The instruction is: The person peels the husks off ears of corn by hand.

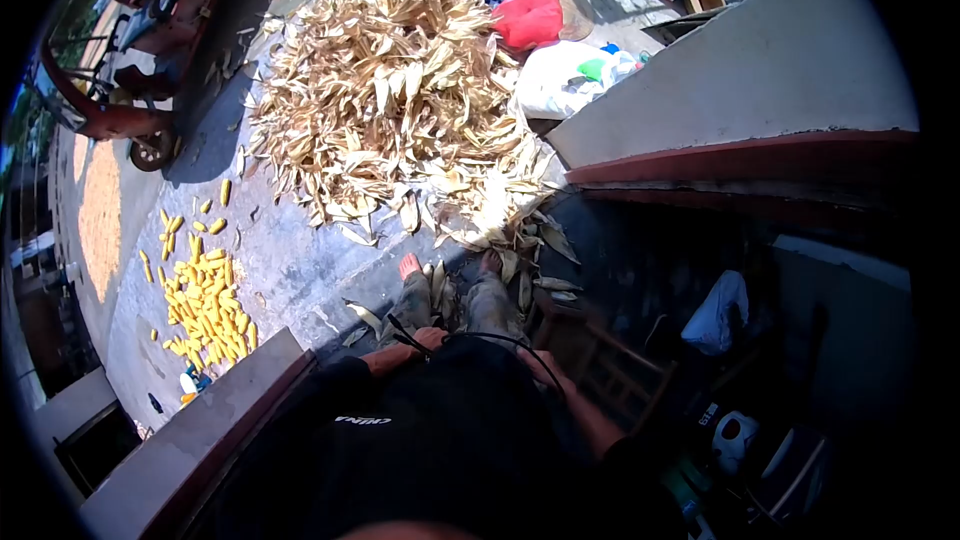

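Note:
My left hand is at my lap, small and in shadow, close to the hem of my black shirt. My right hand rests low at the other side of my lap, by my trouser leg. A thin black cord arcs across between the two hands; whether either one grips it I cannot tell. The fingers of both hands are too dark and small to make out. Several unhusked corn ears lie between my bare feet. Beyond my feet rises a large heap of dry corn husks.
Husked yellow corn cobs lie on the concrete to the left. A red three-wheeled vehicle stands at the upper left. A red bag and a white sack sit beside the heap. On the right are a wall and a wooden chair.

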